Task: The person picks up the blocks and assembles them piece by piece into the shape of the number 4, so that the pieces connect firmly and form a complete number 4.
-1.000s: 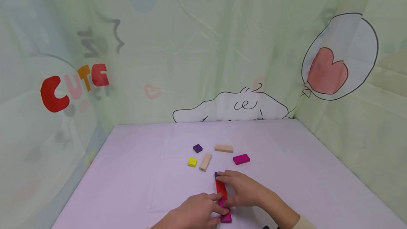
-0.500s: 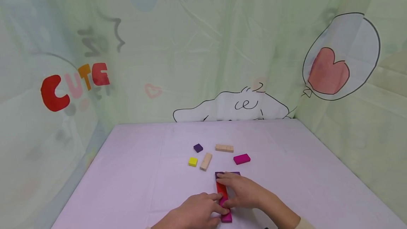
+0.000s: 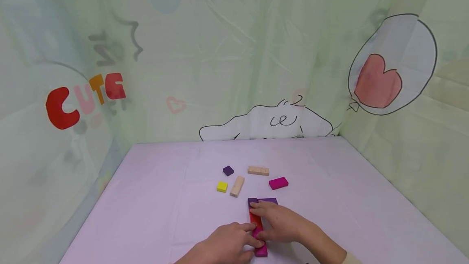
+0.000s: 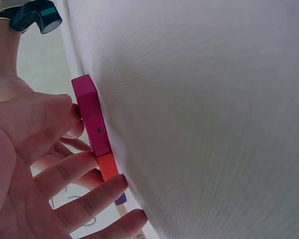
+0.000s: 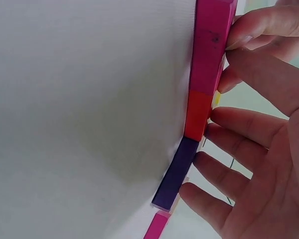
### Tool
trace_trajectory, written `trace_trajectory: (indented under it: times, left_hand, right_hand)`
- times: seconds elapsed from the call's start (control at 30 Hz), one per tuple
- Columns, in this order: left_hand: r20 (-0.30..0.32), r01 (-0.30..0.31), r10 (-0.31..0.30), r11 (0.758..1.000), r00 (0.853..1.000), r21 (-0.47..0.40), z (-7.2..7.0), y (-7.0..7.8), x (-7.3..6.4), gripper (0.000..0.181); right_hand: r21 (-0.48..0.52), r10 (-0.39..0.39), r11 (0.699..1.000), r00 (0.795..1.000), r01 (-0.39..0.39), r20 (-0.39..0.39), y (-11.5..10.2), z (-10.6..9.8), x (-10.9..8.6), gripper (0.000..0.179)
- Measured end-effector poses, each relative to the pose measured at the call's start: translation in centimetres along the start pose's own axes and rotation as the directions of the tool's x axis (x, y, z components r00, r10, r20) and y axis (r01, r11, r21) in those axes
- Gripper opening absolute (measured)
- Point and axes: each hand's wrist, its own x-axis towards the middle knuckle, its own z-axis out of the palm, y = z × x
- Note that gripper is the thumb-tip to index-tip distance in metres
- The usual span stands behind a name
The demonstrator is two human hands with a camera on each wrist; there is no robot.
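Observation:
A magenta block [image 3: 261,251], a red block [image 3: 255,217] and a small dark purple block [image 3: 252,201] lie end to end in a row on the table. From the row's far end a longer purple block [image 3: 269,201] extends to the right, partly hidden behind my right hand [image 3: 280,221]. That hand's fingertips rest on the far part of the row, and its thumb touches the magenta block. My left hand [image 3: 229,241] touches the near part from the left, its fingers [image 4: 89,199] mostly extended. In the right wrist view, the purple block [image 5: 175,174] meets the red one at an angle.
Farther back lie a yellow block [image 3: 222,187], a dark purple block [image 3: 228,170], a wooden block [image 3: 237,186], another wooden block [image 3: 258,171] and a magenta block [image 3: 278,183]. A printed curtain [image 3: 165,64] encloses the table [image 3: 146,199] at the back and sides.
The purple block right of the row's far end has come into view from behind my right hand, and more of it shows now. The right hand has shifted slightly nearer; the left stays put.

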Motion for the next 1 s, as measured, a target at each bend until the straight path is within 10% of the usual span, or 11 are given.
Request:
trace_trajectory:
  times: [1.0]
  left_hand:
    - [0.023,0.02,-0.019,0.999,1.0,-0.042,0.04,-0.11,0.26,0.033]
  right_hand:
    - [-0.021,-0.022,1.0,1.0,0.022,-0.009,0.49,0.0,0.02,0.069]
